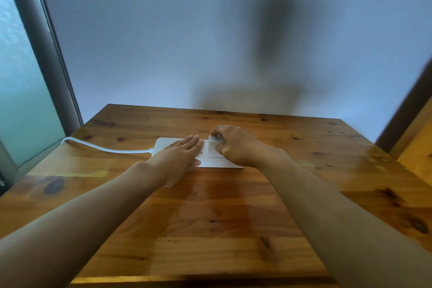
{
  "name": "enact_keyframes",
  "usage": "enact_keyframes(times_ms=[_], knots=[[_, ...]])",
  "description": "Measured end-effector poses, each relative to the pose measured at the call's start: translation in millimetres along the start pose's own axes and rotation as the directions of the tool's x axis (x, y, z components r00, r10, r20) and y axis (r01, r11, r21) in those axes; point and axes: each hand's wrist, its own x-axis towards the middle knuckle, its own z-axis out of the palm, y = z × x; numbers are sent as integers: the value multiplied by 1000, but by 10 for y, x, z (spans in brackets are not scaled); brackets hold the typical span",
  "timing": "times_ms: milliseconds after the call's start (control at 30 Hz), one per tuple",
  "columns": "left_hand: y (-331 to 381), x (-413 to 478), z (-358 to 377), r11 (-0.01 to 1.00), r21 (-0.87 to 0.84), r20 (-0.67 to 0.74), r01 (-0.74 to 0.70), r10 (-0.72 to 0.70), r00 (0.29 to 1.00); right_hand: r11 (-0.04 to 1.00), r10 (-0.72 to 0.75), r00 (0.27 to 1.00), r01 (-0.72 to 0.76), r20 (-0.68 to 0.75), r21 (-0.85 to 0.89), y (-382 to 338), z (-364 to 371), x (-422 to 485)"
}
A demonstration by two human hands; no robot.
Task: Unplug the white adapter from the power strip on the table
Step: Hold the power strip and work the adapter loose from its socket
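Observation:
A white power strip (pixel 163 142) lies flat in the middle of the wooden table (pixel 210 206). My left hand (pixel 180 154) presses flat on the strip's left half, fingers spread, thumb at its near edge. The white adapter (pixel 214 149) sits in the strip's right half. My right hand (pixel 236 145) is closed around it, with fingers on its far side and the thumb on its near side. The hand hides most of the adapter and the strip's right end.
The strip's white cable (pixel 98 147) runs left across the table and drops over the left edge. A frosted window with a grey frame (pixel 44 65) stands at the left. A plain wall (pixel 210 30) rises right behind the table. Wooden furniture (pixel 418 147) is at the right.

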Motion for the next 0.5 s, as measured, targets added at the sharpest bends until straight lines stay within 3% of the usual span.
enact_keyframes(times_ms=[500], knots=[[-2, -3, 56, 999, -46, -43, 9, -11, 999, 999, -41, 999, 41, -3, 36, 4, 9, 13]])
